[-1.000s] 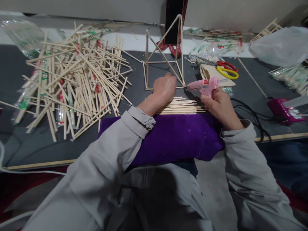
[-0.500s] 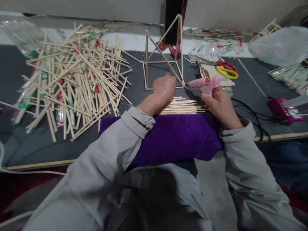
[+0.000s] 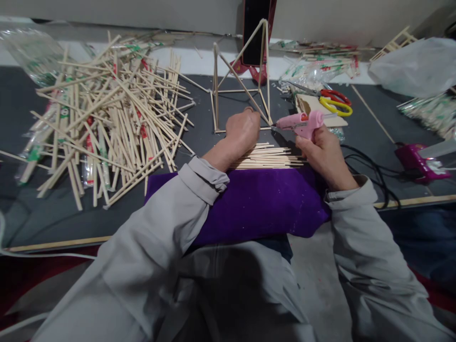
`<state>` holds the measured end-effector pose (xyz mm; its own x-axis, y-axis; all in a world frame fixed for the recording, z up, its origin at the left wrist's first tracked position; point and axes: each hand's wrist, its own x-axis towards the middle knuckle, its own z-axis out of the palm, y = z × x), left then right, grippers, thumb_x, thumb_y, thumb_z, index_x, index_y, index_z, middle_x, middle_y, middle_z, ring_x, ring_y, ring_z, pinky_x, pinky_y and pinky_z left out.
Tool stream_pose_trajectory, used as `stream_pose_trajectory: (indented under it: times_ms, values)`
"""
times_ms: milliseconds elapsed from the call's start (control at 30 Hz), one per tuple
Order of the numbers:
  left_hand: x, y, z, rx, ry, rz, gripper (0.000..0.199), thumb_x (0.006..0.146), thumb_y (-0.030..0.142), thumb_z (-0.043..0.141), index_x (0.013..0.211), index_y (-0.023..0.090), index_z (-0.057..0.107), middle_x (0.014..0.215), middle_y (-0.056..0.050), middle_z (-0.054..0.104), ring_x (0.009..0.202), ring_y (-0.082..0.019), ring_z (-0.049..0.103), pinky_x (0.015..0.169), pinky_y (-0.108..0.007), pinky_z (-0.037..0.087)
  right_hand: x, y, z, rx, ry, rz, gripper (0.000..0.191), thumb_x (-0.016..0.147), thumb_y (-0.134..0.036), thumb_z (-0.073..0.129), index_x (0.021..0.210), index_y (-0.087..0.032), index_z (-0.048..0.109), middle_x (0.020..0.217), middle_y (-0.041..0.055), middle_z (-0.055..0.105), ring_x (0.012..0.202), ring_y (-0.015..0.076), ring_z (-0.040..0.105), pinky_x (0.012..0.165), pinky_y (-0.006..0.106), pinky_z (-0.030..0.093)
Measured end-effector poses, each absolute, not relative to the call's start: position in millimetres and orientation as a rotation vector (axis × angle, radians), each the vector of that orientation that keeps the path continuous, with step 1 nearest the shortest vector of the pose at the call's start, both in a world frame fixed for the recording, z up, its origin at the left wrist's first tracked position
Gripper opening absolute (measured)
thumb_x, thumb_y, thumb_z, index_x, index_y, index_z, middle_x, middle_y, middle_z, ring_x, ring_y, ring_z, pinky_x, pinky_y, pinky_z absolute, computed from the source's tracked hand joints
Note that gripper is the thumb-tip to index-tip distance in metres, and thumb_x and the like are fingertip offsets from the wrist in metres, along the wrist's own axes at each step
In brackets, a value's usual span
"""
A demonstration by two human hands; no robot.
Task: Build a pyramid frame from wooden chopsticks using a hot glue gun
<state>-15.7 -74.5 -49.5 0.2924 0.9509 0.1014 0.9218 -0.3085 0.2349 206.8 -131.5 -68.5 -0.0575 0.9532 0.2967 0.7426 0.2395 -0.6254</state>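
Note:
My left hand (image 3: pixel 243 127) is closed at the lower front of an open frame of glued chopsticks (image 3: pixel 215 95); its front bottom stick passes behind the fist, and the fingertips are hidden. A slanting chopstick (image 3: pixel 239 78) runs from the frame's upper left corner down to its lower right corner. Wrapped round a pink hot glue gun (image 3: pixel 299 122) is my right hand (image 3: pixel 322 152). The gun's nozzle points left and meets or nearly meets that lower right corner. Below both hands lies a row of loose chopsticks (image 3: pixel 267 157) along a purple cloth (image 3: pixel 245 204).
A big heap of chopsticks (image 3: pixel 117 118), some in wrappers, covers the left. Scissors (image 3: pixel 335 102) with red and yellow handles lie on cardboard at right. A phone (image 3: pixel 255 33) stands behind the frame. Black cables (image 3: pixel 377 173) run near a magenta box (image 3: pixel 416 164); a plastic bag (image 3: pixel 415 69) sits far right.
The glue gun and my right hand have shifted very slightly left. Otherwise both hands and the frame keep nearly the same position, with the whole view slightly shifted.

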Motion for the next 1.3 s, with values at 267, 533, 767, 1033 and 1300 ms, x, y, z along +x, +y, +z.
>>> stream_pose_trajectory:
  times_ms: [267, 533, 767, 1033, 1300]
  values:
    - [-15.9, -76.5, -46.5, 2.412, 1.76, 0.317, 0.043, 0.103, 0.016, 0.04, 0.127, 0.012, 0.075, 0.132, -0.021, 0.071, 0.113, -0.034, 0.07, 0.094, -0.044, 0.053, 203.6, -133.3, -66.0, -1.595, -1.781, 0.416, 0.026, 0.086, -0.042, 0.061, 0.104, -0.025, 0.061, 0.082, 0.0074, 0.068, 0.084, 0.0299, 0.067, 0.071, 0.043, 0.05]
    - [-15.8, -75.5, -45.9, 2.389, 1.771, 0.292, 0.039, 0.104, 0.021, 0.043, 0.127, 0.014, 0.074, 0.132, -0.019, 0.071, 0.112, -0.033, 0.069, 0.093, -0.041, 0.051, 204.7, -130.6, -70.8, -1.582, -1.789, 0.415, 0.031, 0.088, -0.047, 0.063, 0.111, -0.027, 0.062, 0.081, 0.0067, 0.069, 0.078, 0.0291, 0.067, 0.065, 0.042, 0.05]
    - [-16.1, -74.2, -47.2, 2.406, 1.758, 0.284, 0.038, 0.105, 0.022, 0.043, 0.126, 0.013, 0.073, 0.134, -0.02, 0.069, 0.114, -0.035, 0.069, 0.093, -0.041, 0.05, 203.7, -133.2, -66.1, -1.633, -1.778, 0.408, 0.03, 0.084, -0.045, 0.06, 0.105, -0.023, 0.061, 0.081, 0.0084, 0.068, 0.076, 0.029, 0.064, 0.07, 0.045, 0.05]
    - [-16.5, -77.1, -45.7, 2.405, 1.763, 0.307, 0.04, 0.103, 0.021, 0.043, 0.126, 0.015, 0.075, 0.132, -0.02, 0.07, 0.113, -0.034, 0.069, 0.093, -0.043, 0.051, 201.7, -132.6, -66.5, -1.586, -1.76, 0.465, 0.033, 0.084, -0.046, 0.06, 0.109, -0.024, 0.06, 0.078, 0.0032, 0.062, 0.075, 0.0249, 0.061, 0.068, 0.041, 0.048]
    - [-16.2, -76.9, -44.7, 2.38, 1.752, 0.307, 0.039, 0.105, 0.02, 0.042, 0.128, 0.014, 0.073, 0.131, -0.02, 0.069, 0.113, -0.033, 0.069, 0.095, -0.042, 0.051, 201.5, -129.1, -70.5, -1.59, -1.766, 0.39, 0.035, 0.085, -0.045, 0.06, 0.114, -0.025, 0.062, 0.079, 0.0056, 0.065, 0.077, 0.0282, 0.064, 0.072, 0.045, 0.05]
